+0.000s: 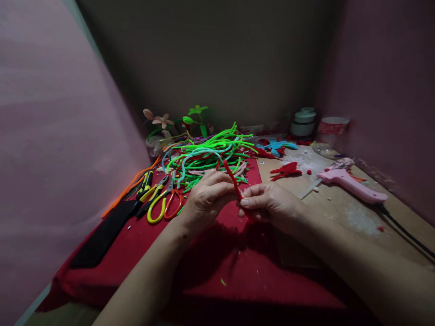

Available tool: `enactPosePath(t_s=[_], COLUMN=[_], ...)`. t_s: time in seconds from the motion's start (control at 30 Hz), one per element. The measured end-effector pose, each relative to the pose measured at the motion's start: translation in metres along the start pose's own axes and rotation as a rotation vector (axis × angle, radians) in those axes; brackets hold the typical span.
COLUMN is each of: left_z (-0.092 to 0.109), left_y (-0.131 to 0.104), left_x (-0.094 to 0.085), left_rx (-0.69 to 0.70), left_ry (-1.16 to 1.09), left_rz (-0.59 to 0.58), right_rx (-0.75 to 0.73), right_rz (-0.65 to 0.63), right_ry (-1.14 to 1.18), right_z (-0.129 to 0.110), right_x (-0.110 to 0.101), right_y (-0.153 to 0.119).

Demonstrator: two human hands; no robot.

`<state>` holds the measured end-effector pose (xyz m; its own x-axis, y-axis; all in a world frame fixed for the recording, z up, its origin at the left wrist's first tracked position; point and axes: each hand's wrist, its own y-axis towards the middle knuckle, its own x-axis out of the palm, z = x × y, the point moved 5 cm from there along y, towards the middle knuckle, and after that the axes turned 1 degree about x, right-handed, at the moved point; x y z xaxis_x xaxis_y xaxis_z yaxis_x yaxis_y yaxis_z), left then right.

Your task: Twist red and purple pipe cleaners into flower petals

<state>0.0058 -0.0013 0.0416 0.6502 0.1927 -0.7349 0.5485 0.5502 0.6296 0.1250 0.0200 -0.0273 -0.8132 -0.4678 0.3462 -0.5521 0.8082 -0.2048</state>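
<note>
A red pipe cleaner [232, 175] slants between my two hands above the red cloth. My right hand [265, 201] pinches its lower part between thumb and fingers. Curled round the same strip from the other side is my left hand [212, 194], whose fingertips are partly hidden behind it. Some more red fuzzy material hangs just under my right fingers, its shape unclear in the shadow. Beyond my hands lies a heap of pipe cleaners [217, 145], mostly green, with pale blue, pink and red ones among them.
Scissors [157, 212] with yellow and red handles and pliers [158, 192] lie left, near a black flat object [103, 235]. On the board [326, 217] at right rest a pink glue gun [353, 183] with its cord and red fuzzy pieces [286, 170]. Fuzzy flowers [163, 121] stand behind.
</note>
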Motion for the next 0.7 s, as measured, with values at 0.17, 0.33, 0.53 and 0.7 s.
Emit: enactPosePath(t_s=[0.17,0.33,0.53,0.7], left_z=[0.0026,0.0009,0.0040,0.0030], left_y=[0.0021,0.0011,0.0015,-0.0031], left_x=[-0.0032,-0.0026,-0.0023,0.0054], left_rx=[0.013,-0.012,0.009,0.075], left_ry=[0.045,-0.016,0.025,0.161], left_rz=[-0.045,-0.064,-0.111,-0.149], right_rx=[-0.049,-0.064,-0.067,-0.073], right_rz=[-0.030,-0.051,-0.021,0.076], right_ry=[-0.021,-0.012,-0.031,-0.115], right_z=[-0.0006,0.0002,-0.0005,-0.0019], right_x=[0.0014,0.0022,0.0026,-0.0014], right_y=[0.0004,-0.0001,-0.0010,-0.0002])
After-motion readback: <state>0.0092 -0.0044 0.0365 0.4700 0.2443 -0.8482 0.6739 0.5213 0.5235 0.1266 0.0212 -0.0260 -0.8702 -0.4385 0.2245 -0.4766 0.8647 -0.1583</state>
